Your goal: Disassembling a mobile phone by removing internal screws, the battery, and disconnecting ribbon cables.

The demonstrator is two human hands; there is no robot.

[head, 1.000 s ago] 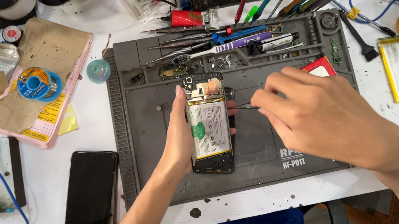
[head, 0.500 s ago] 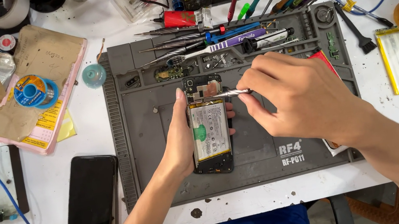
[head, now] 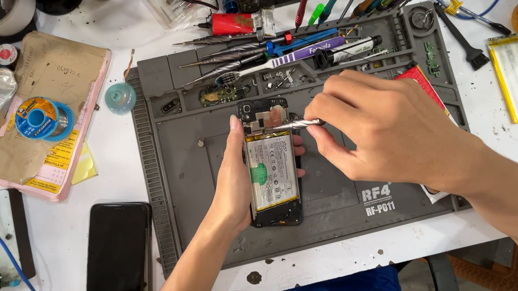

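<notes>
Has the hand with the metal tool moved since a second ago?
Yes. The right hand shifted left and up over the grey mat, bringing the tool onto the opened phone's top.

head cam | looks straight down | close over grey repair mat | single view

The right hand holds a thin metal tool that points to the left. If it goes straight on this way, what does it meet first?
The right hand would probably drive the tool into the top of the opened phone, then the left hand's thumb; height is unclear.
</notes>
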